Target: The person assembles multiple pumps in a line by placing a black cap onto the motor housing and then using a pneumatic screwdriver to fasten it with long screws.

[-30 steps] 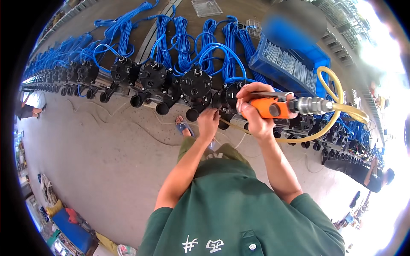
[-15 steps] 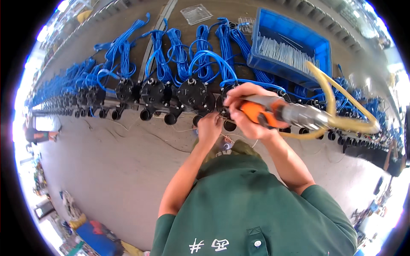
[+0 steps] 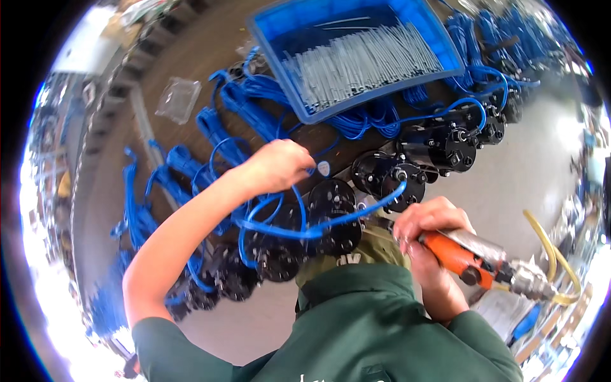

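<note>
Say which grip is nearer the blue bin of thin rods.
Left. The left grip is just below the blue plastic bin in the picture; the right grip, on the orange pneumatic tool, is farther down and right.

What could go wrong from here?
1. The blue cable loops across the black units, between the left hand and right hand; the orange tool in the right hand might snag it.
2. The yellow hose hangs in a loop behind the tool and could catch if the tool swings.
</note>
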`<state>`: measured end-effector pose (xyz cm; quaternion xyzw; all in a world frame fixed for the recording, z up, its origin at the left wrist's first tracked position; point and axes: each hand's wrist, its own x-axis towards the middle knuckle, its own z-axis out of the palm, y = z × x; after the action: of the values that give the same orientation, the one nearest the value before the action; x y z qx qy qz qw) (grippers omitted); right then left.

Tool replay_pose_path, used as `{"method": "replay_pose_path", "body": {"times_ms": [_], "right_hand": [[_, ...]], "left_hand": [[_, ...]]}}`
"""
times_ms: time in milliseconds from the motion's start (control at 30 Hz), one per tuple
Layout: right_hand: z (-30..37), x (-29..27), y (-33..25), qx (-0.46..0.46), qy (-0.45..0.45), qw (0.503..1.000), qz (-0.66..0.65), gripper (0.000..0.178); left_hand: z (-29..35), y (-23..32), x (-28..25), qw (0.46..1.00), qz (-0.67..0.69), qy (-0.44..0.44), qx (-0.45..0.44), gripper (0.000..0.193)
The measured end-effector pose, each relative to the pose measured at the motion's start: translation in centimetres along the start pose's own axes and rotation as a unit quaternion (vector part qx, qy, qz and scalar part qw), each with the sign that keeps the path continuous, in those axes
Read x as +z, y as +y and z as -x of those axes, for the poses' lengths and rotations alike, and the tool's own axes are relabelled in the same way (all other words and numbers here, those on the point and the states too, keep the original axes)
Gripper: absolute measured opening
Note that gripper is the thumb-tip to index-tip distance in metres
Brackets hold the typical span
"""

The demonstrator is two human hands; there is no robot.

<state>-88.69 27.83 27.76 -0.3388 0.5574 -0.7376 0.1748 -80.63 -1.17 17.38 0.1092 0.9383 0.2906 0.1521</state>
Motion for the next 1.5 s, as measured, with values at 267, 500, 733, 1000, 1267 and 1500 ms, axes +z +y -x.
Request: {"method": "replay_pose_path", "body": {"times_ms": [267, 500, 733, 1000, 1267, 1500], "right_hand": [[-0.9, 4.1, 1.9, -0.047, 0.091, 0.995, -0.003, 0.034], [-1.8, 6.8, 2.6, -0.018, 0.092, 0.996, 0.012, 0.034], [-1.6, 7.8, 4.4, -0.023, 0.052, 0.995, 0.082, 0.031], [-1.9, 7.6, 4.7, 0.014, -0.057, 0.971, 0.233, 0.023], [-1.4, 8.5, 4.1, 0.019, -0.008, 0.982, 0.186, 0.025], [-0.8, 8.4, 5.6, -0.006, -0.014, 0.986, 0.169, 0.025]], "left_hand": [[-7.0, -3.4, 7.7, 0.957, 0.08, -0.145, 0.24, 0.023], [-8.3, -4.2, 7.6, 0.941, 0.037, -0.14, 0.305, 0.008], [-7.0, -4.4, 8.4, 0.953, 0.087, -0.106, 0.27, 0.008], [-6.3, -4.2, 8.0, 0.953, 0.069, -0.094, 0.28, 0.007], [-6.1, -3.8, 8.2, 0.961, 0.053, -0.091, 0.257, 0.008], [-3.9, -3.9, 10.0, 0.981, 0.092, -0.001, 0.17, 0.007]]}}
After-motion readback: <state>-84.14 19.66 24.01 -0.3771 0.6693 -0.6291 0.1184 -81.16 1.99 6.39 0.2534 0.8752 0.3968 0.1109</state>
